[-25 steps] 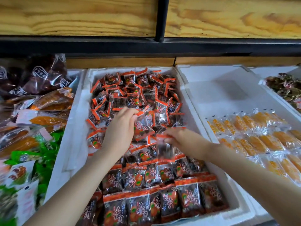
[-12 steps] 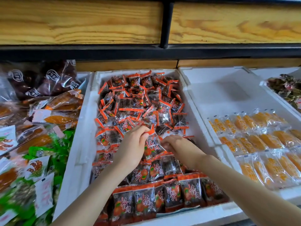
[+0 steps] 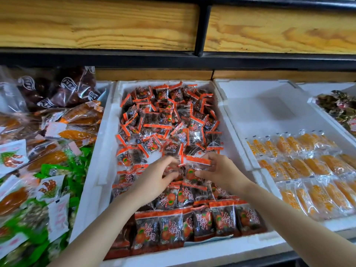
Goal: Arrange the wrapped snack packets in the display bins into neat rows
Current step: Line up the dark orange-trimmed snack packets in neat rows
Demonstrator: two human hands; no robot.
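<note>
In the middle of the white foam bin, the right hand is pinching one red-edged clear packet between thumb and fingers. The left hand is lying just beside it, fingers curled down among the packets; whether they are gripping one I cannot tell. Toward the bin's back wall the red-and-clear wrapped snack packets are lying jumbled, while along its front wall the finished rows are standing neat. The step in hand is likely building the next row behind those. The next move is probably calling for turning the held packet label-forward and tucking it against its neighbours.
</note>
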